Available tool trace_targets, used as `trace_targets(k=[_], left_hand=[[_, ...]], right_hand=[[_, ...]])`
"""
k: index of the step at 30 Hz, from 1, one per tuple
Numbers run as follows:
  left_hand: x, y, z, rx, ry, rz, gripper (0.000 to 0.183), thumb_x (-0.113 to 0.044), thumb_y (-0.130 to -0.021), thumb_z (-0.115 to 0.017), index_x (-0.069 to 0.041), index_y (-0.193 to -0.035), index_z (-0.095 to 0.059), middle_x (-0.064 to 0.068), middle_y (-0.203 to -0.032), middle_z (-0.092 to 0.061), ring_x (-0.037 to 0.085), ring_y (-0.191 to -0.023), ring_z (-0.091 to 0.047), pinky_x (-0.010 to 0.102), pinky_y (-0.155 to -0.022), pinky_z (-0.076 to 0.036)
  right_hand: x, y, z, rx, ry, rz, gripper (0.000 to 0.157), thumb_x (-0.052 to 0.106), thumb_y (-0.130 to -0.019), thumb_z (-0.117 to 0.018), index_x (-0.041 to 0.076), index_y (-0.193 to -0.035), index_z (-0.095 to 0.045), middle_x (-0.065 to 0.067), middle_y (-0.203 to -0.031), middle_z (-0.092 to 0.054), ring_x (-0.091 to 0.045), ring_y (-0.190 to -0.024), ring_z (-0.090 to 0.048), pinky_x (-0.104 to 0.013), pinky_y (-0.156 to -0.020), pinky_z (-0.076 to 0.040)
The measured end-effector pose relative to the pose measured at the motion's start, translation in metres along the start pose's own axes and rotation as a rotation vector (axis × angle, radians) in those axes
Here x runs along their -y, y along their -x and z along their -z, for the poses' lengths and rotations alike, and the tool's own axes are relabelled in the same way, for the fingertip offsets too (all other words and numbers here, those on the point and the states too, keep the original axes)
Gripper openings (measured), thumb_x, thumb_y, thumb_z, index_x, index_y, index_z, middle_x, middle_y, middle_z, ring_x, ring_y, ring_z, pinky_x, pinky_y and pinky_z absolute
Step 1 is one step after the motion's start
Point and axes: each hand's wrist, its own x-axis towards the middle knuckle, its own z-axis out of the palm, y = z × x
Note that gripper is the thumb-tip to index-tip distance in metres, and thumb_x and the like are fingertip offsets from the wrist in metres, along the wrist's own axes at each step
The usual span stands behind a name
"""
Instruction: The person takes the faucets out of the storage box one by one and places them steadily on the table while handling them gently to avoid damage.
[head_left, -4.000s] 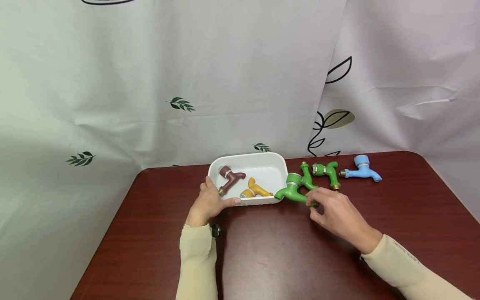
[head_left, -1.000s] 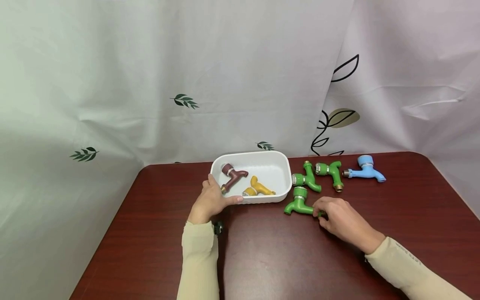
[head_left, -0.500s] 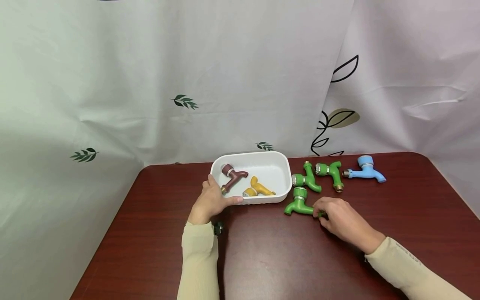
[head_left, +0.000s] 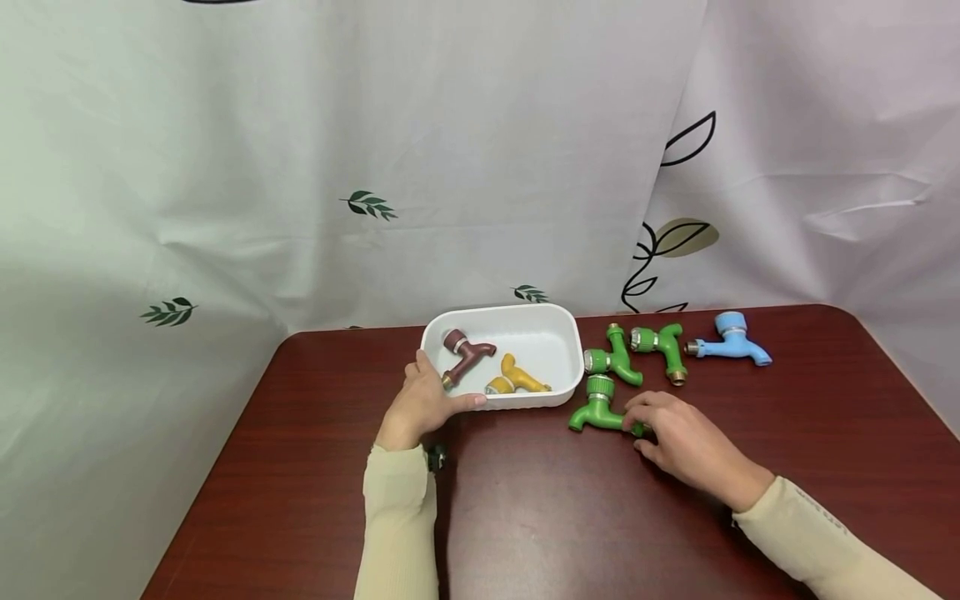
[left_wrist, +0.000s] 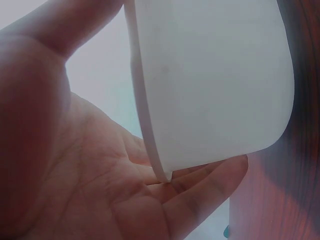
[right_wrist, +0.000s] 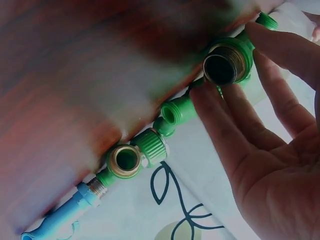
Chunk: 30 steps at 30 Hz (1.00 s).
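My left hand (head_left: 420,404) grips the near left corner of a white tray (head_left: 536,398), thumb along the front rim and fingers on the outer side wall. Inside lie a maroon tap (head_left: 470,353) and a yellow tap (head_left: 521,377). A green tap (head_left: 597,408) lies in front of the tray's right end. My right hand (head_left: 678,433) is at this tap's brass threaded end (right_wrist: 221,66), with the thumb and extended fingers loosely on either side of it in the right wrist view. Behind lies a second green tap (head_left: 618,358), handle close to the tray.
Farther right along the back of the dark red wooden table (head_left: 525,508) lie a third green tap (head_left: 663,348) and a light blue tap (head_left: 731,342). A pale curtain (head_left: 450,167) with leaf prints hangs right behind the table's back edge.
Four seconds ago my right hand held the green tap up by the tray's corner; it now lies lower on the table. In the last half second those fingers have loosened slightly. The left hand stays.
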Motion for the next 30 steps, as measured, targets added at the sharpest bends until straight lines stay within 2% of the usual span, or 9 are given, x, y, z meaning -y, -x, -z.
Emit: trace_targets(k=[12,22,30], left_hand=[[-0.001,0.001,0.000,-0.001,0.003,0.003,0.130,-0.050,-0.076,-0.085,0.012,-0.154,-0.002,0.037,-0.140,-0.033,0.046,-0.121,-0.050,0.052,-0.102,-0.043],[-0.001,0.001,0.000,0.006,0.007,0.014,0.130,-0.050,-0.077,-0.085,0.011,-0.154,0.000,0.036,-0.142,-0.031,0.044,-0.121,-0.050,0.051,-0.102,-0.043],[-0.001,0.000,0.000,0.004,-0.004,0.012,0.130,-0.051,-0.077,-0.085,0.011,-0.154,-0.001,0.036,-0.140,-0.032,0.044,-0.119,-0.050,0.051,-0.101,-0.044]], right_hand=[[0.008,-0.007,0.000,-0.178,-0.008,0.043,0.031,0.005,-0.071,-0.090,0.009,-0.097,-0.074,-0.009,-0.110,-0.068,-0.026,-0.105,-0.064,-0.045,-0.084,-0.054],[0.018,-0.015,0.004,-0.199,-0.009,0.029,0.036,0.006,-0.072,-0.090,0.008,-0.103,-0.073,-0.005,-0.108,-0.067,-0.025,-0.106,-0.063,-0.045,-0.086,-0.053],[0.025,-0.023,0.004,-0.279,-0.025,0.033,0.033,0.011,-0.080,-0.085,0.006,-0.109,-0.072,-0.007,-0.113,-0.065,-0.027,-0.108,-0.061,-0.047,-0.087,-0.052]])
